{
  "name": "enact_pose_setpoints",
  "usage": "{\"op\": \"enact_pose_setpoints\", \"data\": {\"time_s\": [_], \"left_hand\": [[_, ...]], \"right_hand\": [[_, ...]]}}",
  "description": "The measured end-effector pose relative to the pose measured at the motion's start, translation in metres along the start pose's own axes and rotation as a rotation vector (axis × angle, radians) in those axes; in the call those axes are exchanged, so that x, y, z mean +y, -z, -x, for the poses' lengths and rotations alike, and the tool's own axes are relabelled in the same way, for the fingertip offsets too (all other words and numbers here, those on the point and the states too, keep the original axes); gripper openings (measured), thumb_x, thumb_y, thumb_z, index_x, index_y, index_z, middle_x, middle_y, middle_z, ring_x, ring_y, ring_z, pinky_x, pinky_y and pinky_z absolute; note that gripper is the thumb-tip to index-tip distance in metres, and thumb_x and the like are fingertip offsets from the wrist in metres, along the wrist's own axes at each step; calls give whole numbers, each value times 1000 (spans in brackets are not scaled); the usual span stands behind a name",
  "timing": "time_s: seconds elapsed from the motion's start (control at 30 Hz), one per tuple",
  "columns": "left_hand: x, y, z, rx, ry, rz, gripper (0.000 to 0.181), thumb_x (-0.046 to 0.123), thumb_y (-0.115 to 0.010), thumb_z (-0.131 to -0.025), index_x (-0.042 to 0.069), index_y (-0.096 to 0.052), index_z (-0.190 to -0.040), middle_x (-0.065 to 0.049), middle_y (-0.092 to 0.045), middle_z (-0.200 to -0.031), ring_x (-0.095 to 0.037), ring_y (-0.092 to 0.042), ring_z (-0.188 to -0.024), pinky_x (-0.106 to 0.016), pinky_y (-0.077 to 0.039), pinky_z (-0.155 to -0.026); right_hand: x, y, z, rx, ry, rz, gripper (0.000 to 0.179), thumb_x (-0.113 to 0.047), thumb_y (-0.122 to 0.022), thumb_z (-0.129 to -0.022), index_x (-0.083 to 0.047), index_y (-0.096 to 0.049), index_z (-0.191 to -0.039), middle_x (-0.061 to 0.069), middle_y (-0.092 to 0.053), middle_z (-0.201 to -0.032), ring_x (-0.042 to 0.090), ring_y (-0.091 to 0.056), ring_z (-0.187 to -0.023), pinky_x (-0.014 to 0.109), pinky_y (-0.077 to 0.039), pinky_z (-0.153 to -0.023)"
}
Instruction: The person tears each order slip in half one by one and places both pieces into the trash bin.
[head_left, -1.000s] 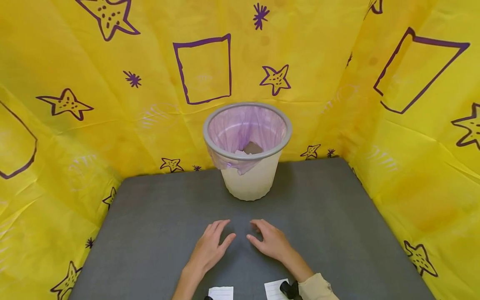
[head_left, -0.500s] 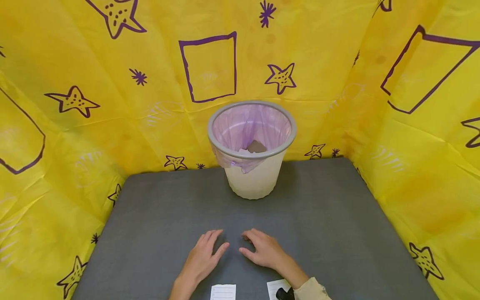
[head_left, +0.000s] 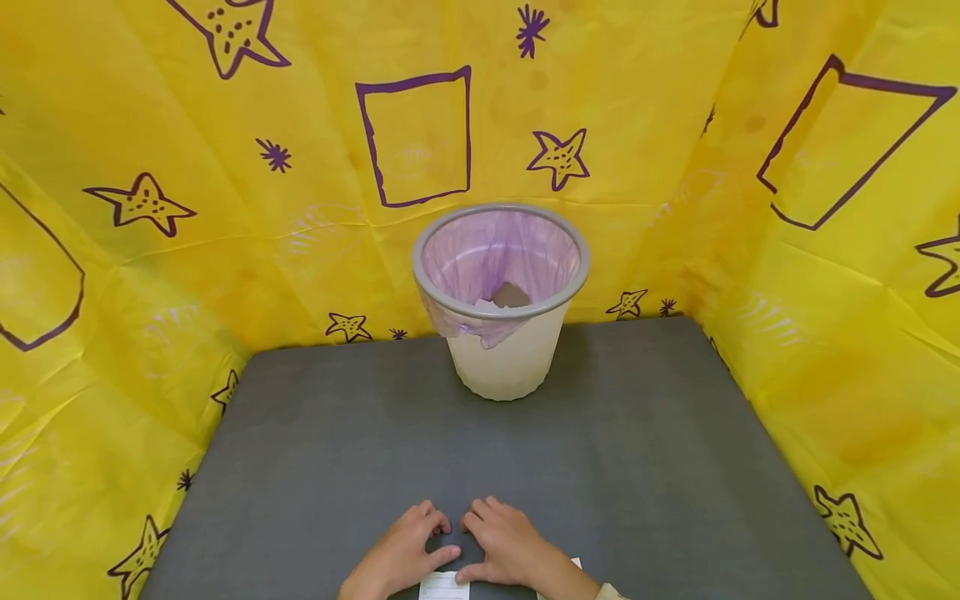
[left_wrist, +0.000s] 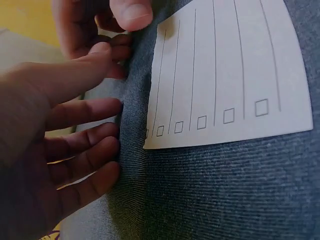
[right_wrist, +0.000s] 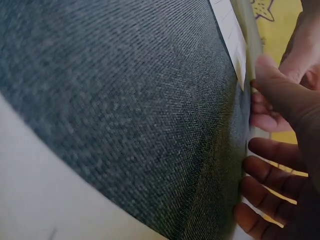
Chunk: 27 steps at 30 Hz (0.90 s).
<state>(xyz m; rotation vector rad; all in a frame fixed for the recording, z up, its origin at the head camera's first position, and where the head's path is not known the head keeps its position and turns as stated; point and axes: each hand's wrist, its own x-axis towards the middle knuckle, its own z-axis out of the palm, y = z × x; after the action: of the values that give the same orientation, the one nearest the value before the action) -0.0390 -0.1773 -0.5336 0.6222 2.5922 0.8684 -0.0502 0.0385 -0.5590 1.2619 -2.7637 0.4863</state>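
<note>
Lined paper slip (head_left: 444, 587), nearest; second slip (head_left: 576, 563), partly showing to its right. Left hand (head_left: 405, 546) and right hand (head_left: 507, 546), fingers loosely bent, released, near the first slip's far edge (right thumb by its corner). Worktop (head_left: 337, 433), grey, broad stretch onward. Bagged bin (head_left: 501, 367), near the back edge. Yellow cloth (head_left: 300, 142) behind.

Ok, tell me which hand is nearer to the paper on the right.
Right. In the head view, the right hand is just ahead and left of the right paper, its forearm partly covering it. The left hand is farther left, beside the left paper.
</note>
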Motion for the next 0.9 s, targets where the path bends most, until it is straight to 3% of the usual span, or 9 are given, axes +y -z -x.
{"op": "enact_pose_setpoints", "data": {"time_s": [0.1, 0.17, 0.4, 0.6, 0.9], "left_hand": [[1, 0, 4, -65, 13, 33, 34, 45, -71, -84, 17, -63, -100, 7, -49, -90, -2, -44, -79, -21, -40, -67], [2, -1, 7, -75, -3, 13, 38, 43, -76, -79, 17, -61, -102, 7, -47, -92, -3, -41, -80, -20, -39, -67], [5, -15, 11, -31, -70, -176, 51, 38, -87, -64, 19, -53, -97, 11, -40, -92, -3, -34, -81, -17, -37, -66], [7, -22, 12, -7, -111, -183, 44, 28, -88, -64, 19, -52, -89, 13, -38, -87, -1, -32, -77, -16, -34, -66], [9, -28, 17, -14, -102, -143, 29, 21, -82, -70, 20, -54, -79, 14, -39, -80, 2, -33, -74, -14, -35, -61]], "right_hand": [[-2, -2, 0, -6, -4, 27, 58, -74, -67, -68, -24, -60, -95, -12, -51, -87, 0, -38, -72, 12, -33, -57], [-3, -3, 0, -2, 8, 57, 60, -75, -68, -64, -24, -60, -94, -13, -51, -86, 1, -39, -72, 12, -34, -58], [-5, -5, 1, 21, 67, 127, 56, -69, -76, -58, -26, -56, -87, -14, -46, -82, 1, -38, -71, 12, -26, -55], [-6, -3, 1, -20, 95, 99, 47, -62, -76, -64, -25, -55, -85, -14, -46, -82, 0, -38, -73, 12, -24, -57], [-11, 2, 1, -42, 131, 89, 35, -52, -77, -69, -26, -56, -78, -16, -46, -78, -1, -36, -71, 11, -19, -57]]}}
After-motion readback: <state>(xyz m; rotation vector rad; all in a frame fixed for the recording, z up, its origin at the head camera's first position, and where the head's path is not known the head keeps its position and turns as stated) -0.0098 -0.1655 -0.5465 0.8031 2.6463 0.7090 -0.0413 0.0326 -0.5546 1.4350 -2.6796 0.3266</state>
